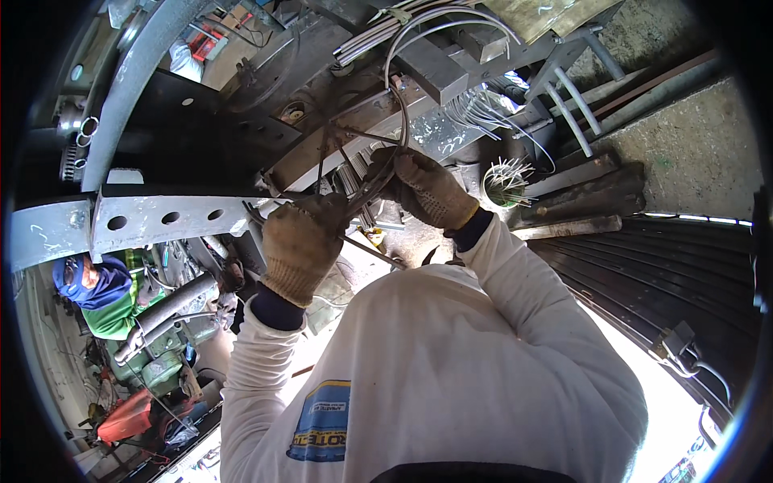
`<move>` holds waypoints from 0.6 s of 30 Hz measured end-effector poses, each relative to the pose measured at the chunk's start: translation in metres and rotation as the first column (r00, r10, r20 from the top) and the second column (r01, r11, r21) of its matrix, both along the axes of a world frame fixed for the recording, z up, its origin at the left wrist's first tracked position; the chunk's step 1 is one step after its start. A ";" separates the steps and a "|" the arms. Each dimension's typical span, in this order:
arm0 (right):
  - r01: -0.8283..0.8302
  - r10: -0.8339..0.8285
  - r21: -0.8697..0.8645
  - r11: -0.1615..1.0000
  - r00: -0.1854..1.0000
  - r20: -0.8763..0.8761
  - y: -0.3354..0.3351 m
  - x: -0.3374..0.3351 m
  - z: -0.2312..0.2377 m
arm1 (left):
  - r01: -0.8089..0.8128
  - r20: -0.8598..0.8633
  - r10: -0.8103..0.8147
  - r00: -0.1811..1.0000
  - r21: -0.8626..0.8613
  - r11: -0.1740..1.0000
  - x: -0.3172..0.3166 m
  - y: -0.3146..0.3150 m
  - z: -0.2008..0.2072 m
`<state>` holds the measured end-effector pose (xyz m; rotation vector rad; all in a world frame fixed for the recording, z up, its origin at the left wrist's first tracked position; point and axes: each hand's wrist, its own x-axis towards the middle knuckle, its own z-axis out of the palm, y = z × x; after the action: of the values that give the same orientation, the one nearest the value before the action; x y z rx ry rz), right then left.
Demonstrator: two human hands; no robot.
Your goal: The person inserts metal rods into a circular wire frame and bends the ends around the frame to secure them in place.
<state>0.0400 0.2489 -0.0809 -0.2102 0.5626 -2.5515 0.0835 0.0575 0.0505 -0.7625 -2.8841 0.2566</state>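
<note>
My left hand, in a worn tan work glove, is closed round a bundle of thin, bent grey lines. They look like tubing or stiff cable; which, I cannot tell. My right hand, gloved alike, grips the same lines a little higher and to the right. From there, a long curved length runs up and bends over toward the upper right. Both hands are close together in front of a brown metal beam. The fingertips are mostly hidden behind the gloves and lines.
A drilled grey steel beam crosses at left. At right stand a bucket of thin rods and a coil of wire. Straight rods lie on the frame above. Another person in blue headwear is at lower left, near machinery.
</note>
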 end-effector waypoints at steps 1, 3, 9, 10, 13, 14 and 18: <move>0.001 -0.001 -0.003 1.000 1.000 -0.002 -0.002 0.000 0.000 | -0.003 0.018 0.003 1.000 0.000 1.000 -0.003 0.000 0.002; 0.066 -0.066 0.031 0.997 0.998 0.017 -0.007 0.002 -0.003 | -0.003 0.033 0.003 0.999 -0.002 1.000 -0.008 -0.003 0.004; 0.214 -0.226 0.206 0.955 0.973 0.037 -0.025 0.007 -0.007 | -0.007 0.055 0.003 0.998 0.067 0.998 -0.022 -0.022 -0.006; 0.215 -0.227 0.209 0.954 0.973 0.038 -0.024 0.009 -0.005 | -0.024 0.078 0.019 0.997 0.064 0.998 -0.022 -0.023 -0.008; 0.190 -0.212 0.239 0.952 0.975 0.071 -0.016 0.009 0.005 | -0.033 0.058 0.031 0.998 0.034 0.999 -0.011 -0.014 -0.009; 0.135 -0.150 0.245 0.960 0.988 0.043 -0.009 0.006 0.008 | -0.029 0.014 0.029 0.999 0.006 1.000 -0.007 -0.008 -0.009; 0.047 -0.051 0.174 0.984 0.999 0.018 0.006 -0.003 0.009 | -0.071 0.047 0.071 0.996 -0.014 0.997 0.001 0.003 -0.024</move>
<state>0.0366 0.2545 -0.0714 -0.1064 0.7854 -2.5317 0.0849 0.0601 0.0261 -0.6779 -2.9604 0.2679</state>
